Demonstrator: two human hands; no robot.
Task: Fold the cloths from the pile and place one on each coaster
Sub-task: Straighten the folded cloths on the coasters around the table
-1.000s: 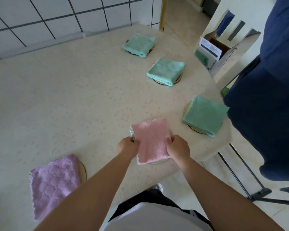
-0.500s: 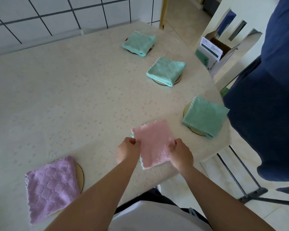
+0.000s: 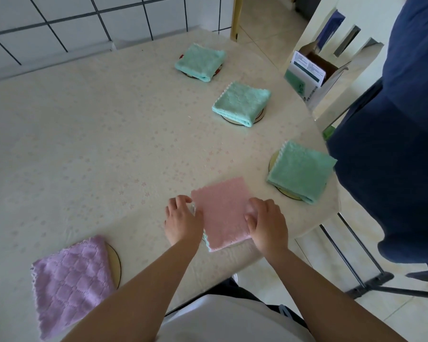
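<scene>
both hands (image 3: 183, 219) have loosened off the pink cloth (image 3: 223, 213).

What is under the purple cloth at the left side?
A round coaster lies under the purple cloth; only its right edge shows past the cloth. The rest of it is covered, so its surface cannot be seen.
</scene>
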